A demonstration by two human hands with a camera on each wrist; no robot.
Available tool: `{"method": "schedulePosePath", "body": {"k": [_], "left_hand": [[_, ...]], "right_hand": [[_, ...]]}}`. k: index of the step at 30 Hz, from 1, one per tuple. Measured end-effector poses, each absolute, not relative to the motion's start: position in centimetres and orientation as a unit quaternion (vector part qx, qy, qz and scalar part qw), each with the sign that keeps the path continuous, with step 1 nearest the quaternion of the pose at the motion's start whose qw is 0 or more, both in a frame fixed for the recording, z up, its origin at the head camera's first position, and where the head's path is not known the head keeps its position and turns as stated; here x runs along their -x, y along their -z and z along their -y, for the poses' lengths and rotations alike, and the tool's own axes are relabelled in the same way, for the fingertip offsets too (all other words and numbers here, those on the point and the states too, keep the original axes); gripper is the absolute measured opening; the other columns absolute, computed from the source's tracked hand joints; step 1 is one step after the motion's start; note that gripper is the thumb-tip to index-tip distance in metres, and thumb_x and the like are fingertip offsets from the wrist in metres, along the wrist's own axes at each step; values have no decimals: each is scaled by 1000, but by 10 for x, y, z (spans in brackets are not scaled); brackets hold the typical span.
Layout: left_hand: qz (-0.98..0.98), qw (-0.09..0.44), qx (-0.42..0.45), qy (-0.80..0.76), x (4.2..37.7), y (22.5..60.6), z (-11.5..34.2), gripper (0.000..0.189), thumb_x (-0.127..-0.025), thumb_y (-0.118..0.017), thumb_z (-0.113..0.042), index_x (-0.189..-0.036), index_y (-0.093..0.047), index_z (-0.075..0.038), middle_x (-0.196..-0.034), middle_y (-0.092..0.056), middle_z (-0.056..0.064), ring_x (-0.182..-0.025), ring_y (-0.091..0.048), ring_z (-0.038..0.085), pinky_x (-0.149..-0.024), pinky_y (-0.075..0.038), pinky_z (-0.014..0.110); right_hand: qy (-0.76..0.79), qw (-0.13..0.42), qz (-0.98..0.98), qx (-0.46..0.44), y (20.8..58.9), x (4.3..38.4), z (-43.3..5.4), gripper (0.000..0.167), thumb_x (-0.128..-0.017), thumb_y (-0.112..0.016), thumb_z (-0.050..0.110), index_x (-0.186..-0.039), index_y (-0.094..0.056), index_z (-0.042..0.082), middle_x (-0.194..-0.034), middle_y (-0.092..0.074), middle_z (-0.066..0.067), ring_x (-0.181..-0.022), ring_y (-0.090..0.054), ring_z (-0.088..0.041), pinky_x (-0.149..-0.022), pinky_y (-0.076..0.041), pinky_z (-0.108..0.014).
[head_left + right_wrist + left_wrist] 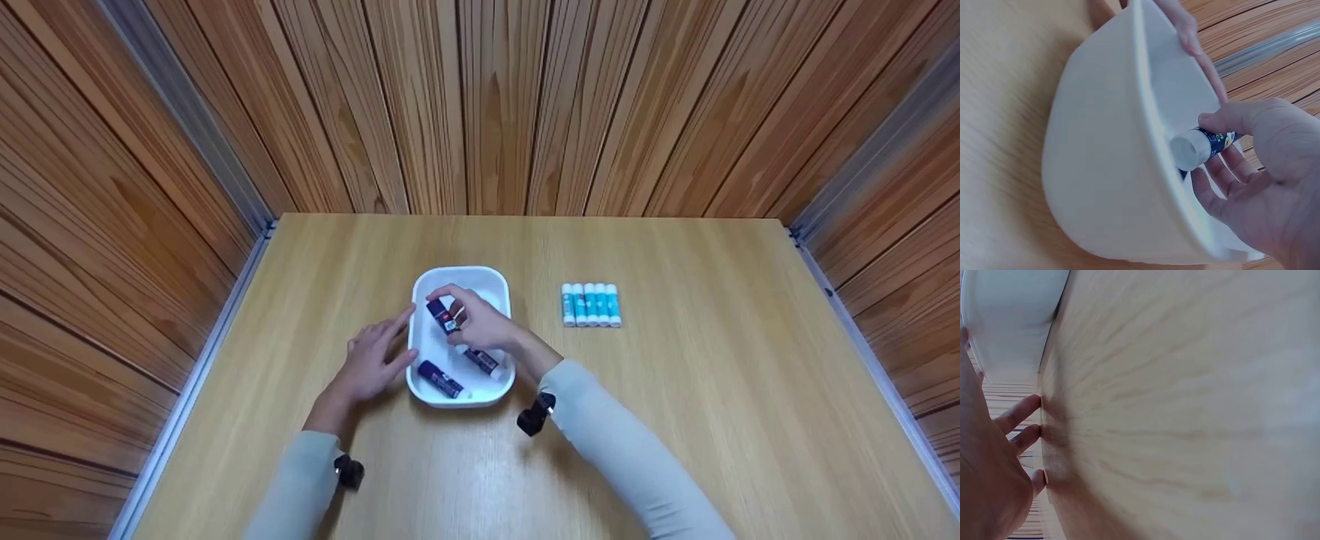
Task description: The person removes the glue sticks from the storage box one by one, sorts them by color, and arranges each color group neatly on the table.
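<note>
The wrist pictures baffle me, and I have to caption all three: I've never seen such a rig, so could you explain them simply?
There is no machine at work, just a person's bare left hand and right hand. The wide picture comes from a camera worn on the head, looking forward and down. The other two come from wrist-worn cameras, so the wooden table looks tipped sideways. The left hand touches the rim of a white tub. The right hand holds a dark blue glue stick; two similar sticks lie in the tub. Off to the right, five white-and-turquoise sticks lie side by side.
</note>
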State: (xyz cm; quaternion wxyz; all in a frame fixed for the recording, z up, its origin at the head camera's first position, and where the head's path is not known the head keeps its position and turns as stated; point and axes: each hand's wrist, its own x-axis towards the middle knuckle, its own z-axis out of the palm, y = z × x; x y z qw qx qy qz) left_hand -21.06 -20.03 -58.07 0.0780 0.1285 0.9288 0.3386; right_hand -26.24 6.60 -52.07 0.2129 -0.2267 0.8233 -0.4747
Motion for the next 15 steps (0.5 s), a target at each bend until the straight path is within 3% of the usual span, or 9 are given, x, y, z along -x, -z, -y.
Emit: {"method": "schedulePosePath", "body": {"k": [15], "left_hand": [[-925, 85, -124, -350, 211, 582, 201, 79, -112, -61, -58, -178, -17, -54, -184, -41, 7, -169, -36, 42, -133, -18, 74]], "right_hand": [[488, 193, -819, 231, 510, 259, -79, 71, -100, -76, -3, -162, -53, 24, -159, -55, -13, -129, -60, -30, -108, -51, -44]]}}
